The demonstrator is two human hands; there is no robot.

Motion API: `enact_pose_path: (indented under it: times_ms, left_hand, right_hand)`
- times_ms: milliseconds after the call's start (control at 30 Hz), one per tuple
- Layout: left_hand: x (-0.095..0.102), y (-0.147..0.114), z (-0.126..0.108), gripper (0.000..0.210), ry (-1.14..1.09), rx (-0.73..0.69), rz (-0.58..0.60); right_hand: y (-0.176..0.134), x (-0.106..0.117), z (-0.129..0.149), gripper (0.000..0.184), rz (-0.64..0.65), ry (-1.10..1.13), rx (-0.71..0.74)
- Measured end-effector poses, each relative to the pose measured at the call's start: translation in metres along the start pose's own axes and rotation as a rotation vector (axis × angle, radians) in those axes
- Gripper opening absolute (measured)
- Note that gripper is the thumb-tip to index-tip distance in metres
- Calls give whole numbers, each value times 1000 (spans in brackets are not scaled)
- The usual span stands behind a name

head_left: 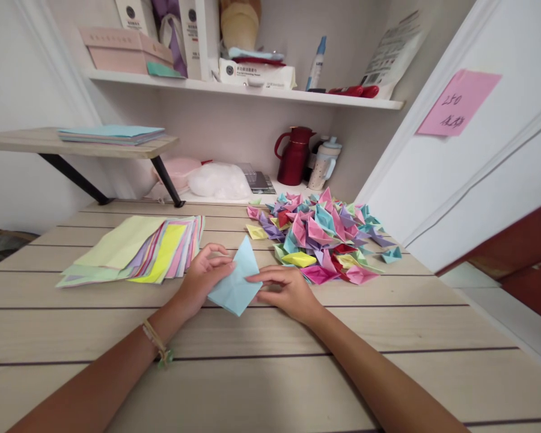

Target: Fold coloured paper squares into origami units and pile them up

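A light blue sheet of folded paper (240, 282) is held just above the table between both hands, its pointed tip turned up and away from me. My left hand (207, 269) pinches its left side, the thumb lying on top of the paper. My right hand (288, 290) grips the right edge, with fingers on the face and others behind or below it; their exact hold is partly hidden. Behind and to the right lies a heap of small folded paper boats (320, 231) in many colours. On the left rests a fanned stack of coloured paper sheets (121, 246).
The slatted wooden table (252, 373) spreads under both forearms. A small raised shelf (117, 147) on black legs carries more paper sheets (110, 133). At the back stand a red jug (294, 157) and a pale tumbler (324, 163). A pink note (460, 102) hangs on the right.
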State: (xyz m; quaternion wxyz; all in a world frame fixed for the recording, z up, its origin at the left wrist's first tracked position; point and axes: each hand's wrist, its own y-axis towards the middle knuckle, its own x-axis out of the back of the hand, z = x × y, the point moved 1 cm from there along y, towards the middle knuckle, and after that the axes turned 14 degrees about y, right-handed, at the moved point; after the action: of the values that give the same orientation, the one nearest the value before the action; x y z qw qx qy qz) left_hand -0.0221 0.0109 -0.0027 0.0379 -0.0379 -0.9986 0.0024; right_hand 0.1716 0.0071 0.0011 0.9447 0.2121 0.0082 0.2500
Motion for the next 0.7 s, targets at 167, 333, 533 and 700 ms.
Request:
enact_pose_path:
  times_ms: [167, 333, 533, 700]
  left_hand:
    - [2, 0, -2, 19, 24, -22, 42]
    - [-3, -2, -5, 33, -92, -8, 216]
    - [-4, 0, 2, 22, 161, -71, 167]
    - [-7, -4, -5, 50, 96, -107, 166]
  right_hand:
    - [2, 4, -1, 10, -121, 24, 2]
    - [2, 8, -6, 9, -366, -61, 29]
    - [2, 4, -10, 21, -393, 110, -145]
    - [4, 1, -11, 32, -409, 310, -157]
